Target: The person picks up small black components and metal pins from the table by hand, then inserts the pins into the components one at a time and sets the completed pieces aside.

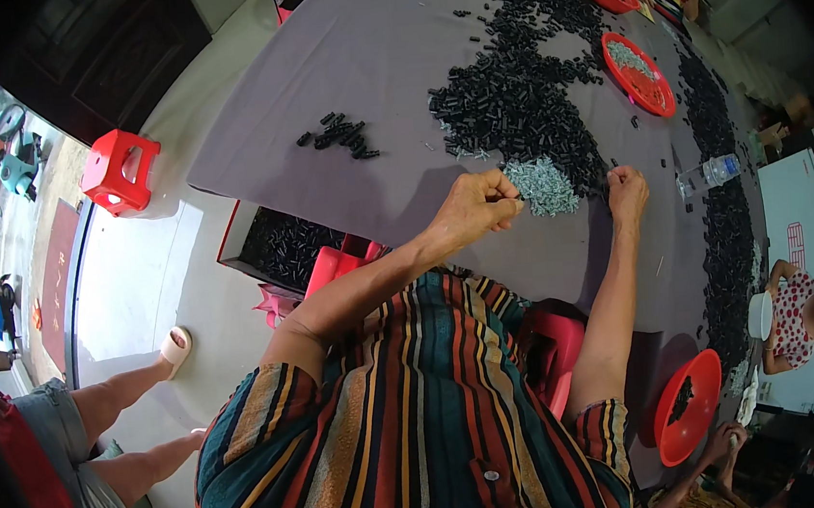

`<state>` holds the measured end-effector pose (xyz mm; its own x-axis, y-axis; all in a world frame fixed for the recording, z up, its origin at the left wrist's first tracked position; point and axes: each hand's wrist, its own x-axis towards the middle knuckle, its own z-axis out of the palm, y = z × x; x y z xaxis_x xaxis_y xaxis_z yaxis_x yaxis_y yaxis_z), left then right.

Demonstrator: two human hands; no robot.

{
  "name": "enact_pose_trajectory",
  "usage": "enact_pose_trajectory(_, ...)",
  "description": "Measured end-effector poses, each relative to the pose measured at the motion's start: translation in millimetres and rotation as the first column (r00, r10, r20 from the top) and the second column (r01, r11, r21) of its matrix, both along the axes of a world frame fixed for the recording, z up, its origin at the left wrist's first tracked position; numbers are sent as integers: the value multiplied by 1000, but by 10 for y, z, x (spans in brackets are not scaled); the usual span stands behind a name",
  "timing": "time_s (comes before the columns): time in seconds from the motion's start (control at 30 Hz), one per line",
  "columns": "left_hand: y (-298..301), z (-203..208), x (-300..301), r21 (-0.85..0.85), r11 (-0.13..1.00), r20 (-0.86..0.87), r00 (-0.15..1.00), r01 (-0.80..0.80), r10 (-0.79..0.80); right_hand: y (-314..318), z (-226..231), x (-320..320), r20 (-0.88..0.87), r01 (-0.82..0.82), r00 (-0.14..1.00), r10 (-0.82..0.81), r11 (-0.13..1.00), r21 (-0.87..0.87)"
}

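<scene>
My left hand (478,201) is closed in a pinch beside a small heap of silvery-grey metal pieces (544,187). What its fingertips hold is too small to make out. To the right of that heap, my right hand (627,194) is also closed, thumb against fingers, low over the grey cloth. A tiny dark bit shows at its fingertips, but I cannot tell whether it is held. Just beyond both hands spreads a large pile of short black cylinders (519,99). A smaller cluster of black cylinders (338,134) lies farther left on the table.
Red basins (689,413) stand along the grey-covered table (314,78). A clear plastic bottle (710,175) lies at the right. Below the table's left edge is a box of black cylinders (280,246). A red stool (119,173) is on the floor. Other people are around the table.
</scene>
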<state>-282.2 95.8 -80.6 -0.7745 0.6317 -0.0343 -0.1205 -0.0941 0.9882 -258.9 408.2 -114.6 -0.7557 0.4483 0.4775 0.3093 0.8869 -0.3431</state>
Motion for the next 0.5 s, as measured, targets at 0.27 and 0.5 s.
enact_pose_trajectory(0.27, 8, 12, 12, 13, 1000, -12, 1000, 19, -18, -13, -67, -67, 84, 39, 996, -42, 999, 38)
enact_pose_trajectory(0.5, -17, 41, 49, 38, 998, 1, 999, 44, -44, -540, 376, 127, -334, -309, 939, 83, 629, -713)
